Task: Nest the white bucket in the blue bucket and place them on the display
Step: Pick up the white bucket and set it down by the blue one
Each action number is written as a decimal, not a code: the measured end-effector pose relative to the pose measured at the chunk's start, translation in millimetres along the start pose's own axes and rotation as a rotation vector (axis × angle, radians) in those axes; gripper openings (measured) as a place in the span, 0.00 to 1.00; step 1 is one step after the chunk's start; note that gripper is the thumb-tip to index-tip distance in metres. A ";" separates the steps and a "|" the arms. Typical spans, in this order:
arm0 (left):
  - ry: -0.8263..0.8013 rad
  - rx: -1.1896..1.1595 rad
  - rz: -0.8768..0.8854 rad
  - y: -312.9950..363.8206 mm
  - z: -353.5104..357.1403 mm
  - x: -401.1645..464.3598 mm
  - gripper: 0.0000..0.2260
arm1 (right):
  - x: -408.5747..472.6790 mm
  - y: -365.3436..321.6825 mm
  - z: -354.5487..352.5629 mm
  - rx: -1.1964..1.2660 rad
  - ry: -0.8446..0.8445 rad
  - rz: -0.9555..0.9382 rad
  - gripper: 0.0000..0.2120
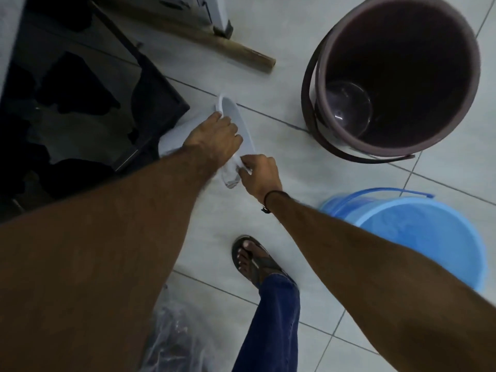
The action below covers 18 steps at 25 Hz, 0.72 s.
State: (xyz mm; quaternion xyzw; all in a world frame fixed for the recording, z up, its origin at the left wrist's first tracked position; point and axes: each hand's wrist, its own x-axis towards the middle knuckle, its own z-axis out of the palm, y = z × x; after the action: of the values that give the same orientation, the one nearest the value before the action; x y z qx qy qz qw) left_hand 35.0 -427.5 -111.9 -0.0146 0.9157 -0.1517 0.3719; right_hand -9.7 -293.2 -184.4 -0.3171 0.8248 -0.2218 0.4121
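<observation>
My left hand point(214, 138) grips the white bucket point(236, 122) at its rim; my right hand point(261, 173) pinches clear plastic point(231, 179). I should strip that off, then carry it to the blue bucket point(418, 237) on the floor point(281, 108).

The left hand point(214, 135) covers much of the white bucket point(236, 122); the blue bucket point(418, 237) is partly behind the right forearm.

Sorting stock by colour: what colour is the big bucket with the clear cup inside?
Dark brown bucket, handle included; only the head view shows it.
</observation>
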 end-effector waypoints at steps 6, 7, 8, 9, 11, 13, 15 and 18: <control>0.045 -0.183 -0.165 38.4 -6.6 -64.2 0.14 | -43.8 -19.4 -57.3 -0.351 -0.127 -0.188 0.14; 0.043 -0.245 -0.200 58.1 -6.4 -76.0 0.13 | -53.0 -18.6 -65.1 -0.441 -0.162 -0.221 0.15; 0.047 -0.307 -0.241 81.0 -5.3 -87.2 0.12 | -63.2 -16.9 -70.6 -0.546 -0.203 -0.277 0.15; 0.045 -0.361 -0.284 106.2 -4.6 -96.8 0.12 | -73.5 -13.6 -73.7 -0.673 -0.254 -0.357 0.14; -0.027 -0.458 -0.366 158.2 -3.4 -107.4 0.12 | -89.8 1.4 -73.5 -0.895 -0.346 -0.540 0.13; -0.119 -0.568 -0.463 204.6 -1.7 -108.6 0.13 | -100.2 20.2 -69.4 -1.030 -0.428 -0.684 0.12; -0.128 -0.657 -0.566 243.0 2.9 -102.9 0.14 | -105.1 40.9 -62.7 -1.148 -0.492 -0.804 0.12; -0.068 -0.680 -0.676 276.1 11.3 -91.4 0.17 | -97.8 64.5 -60.2 -1.246 -0.524 -0.947 0.13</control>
State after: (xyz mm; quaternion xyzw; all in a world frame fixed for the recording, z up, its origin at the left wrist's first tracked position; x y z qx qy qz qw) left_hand 132.6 -154.5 -137.4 -0.4372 0.8447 0.0443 0.3054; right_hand -36.2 -172.6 -138.3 -0.8432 0.4527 0.2074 0.2025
